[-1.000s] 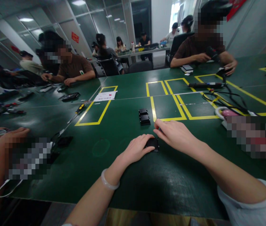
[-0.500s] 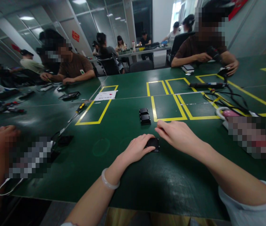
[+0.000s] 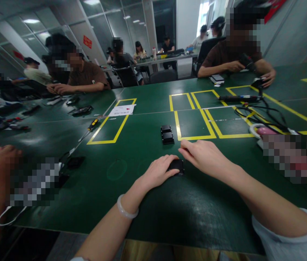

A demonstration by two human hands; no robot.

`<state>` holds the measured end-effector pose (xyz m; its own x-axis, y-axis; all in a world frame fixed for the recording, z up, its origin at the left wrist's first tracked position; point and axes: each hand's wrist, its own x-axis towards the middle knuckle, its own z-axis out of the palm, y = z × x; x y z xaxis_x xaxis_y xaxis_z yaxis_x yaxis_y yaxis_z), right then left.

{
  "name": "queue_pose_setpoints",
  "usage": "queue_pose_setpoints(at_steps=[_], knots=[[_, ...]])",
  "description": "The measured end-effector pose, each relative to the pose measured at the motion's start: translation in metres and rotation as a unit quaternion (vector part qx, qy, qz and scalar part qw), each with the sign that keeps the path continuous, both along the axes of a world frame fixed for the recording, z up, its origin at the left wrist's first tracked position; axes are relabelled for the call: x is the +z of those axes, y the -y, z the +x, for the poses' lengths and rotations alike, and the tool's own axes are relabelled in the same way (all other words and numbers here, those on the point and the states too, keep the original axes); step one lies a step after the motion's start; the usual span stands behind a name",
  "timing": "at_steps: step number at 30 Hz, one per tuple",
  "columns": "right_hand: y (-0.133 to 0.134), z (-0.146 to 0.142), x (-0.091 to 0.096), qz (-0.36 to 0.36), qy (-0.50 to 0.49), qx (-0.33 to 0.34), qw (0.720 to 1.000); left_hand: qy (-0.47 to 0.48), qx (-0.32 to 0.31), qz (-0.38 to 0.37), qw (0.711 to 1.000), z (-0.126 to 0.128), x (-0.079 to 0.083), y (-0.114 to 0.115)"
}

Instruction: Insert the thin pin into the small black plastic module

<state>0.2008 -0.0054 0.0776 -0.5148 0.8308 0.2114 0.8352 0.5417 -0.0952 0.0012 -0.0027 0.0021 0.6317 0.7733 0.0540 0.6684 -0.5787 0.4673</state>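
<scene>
Paper (image 3: 123,109) bears illegible writing (image 3: 119,113); left hand (image 3: 159,169) holds a black case (image 3: 178,166).

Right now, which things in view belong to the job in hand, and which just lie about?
Job, seemingly:
- block, held by left hand
- right hand, curled close by, contents hidden
- black pair just beyond, likely

Lying about, probably:
- screwdriver
- paper
- black rod

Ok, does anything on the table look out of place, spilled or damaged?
The black cables on the right look messy: they lie in tangled loops across the yellow tape. I see no spill, and no damage to the black part in the left hand, which partly covers it.
</scene>
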Motion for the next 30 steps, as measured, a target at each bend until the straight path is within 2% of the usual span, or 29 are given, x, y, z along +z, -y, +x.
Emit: queue_pose_setpoints(at_steps=[5, 10, 17, 26, 30], knots=[[-0.001, -0.001, 0.0, 0.013, 0.013, 0.0, 1.0, 0.0, -0.001, 0.002, 1.0, 0.0, -0.001, 0.0], [0.007, -0.004, 0.005, 0.059, 0.08, 0.006, 0.995, -0.007, 0.006, 0.008, 1.0, 0.0, -0.001, 0.0], [0.014, -0.01, 0.007, 0.033, 0.102, 0.018, 0.994, -0.009, 0.009, 0.016, 1.0, 0.001, -0.004, -0.001], [0.014, 0.001, 0.011, -0.027, 0.03, 0.089, 0.995, 0.006, 0.005, 0.01, 1.0, 0.0, -0.002, -0.001], [0.013, 0.0, 0.011, -0.015, 0.041, 0.071, 0.996, 0.006, 0.009, 0.006, 1.0, 0.0, -0.002, -0.001]])
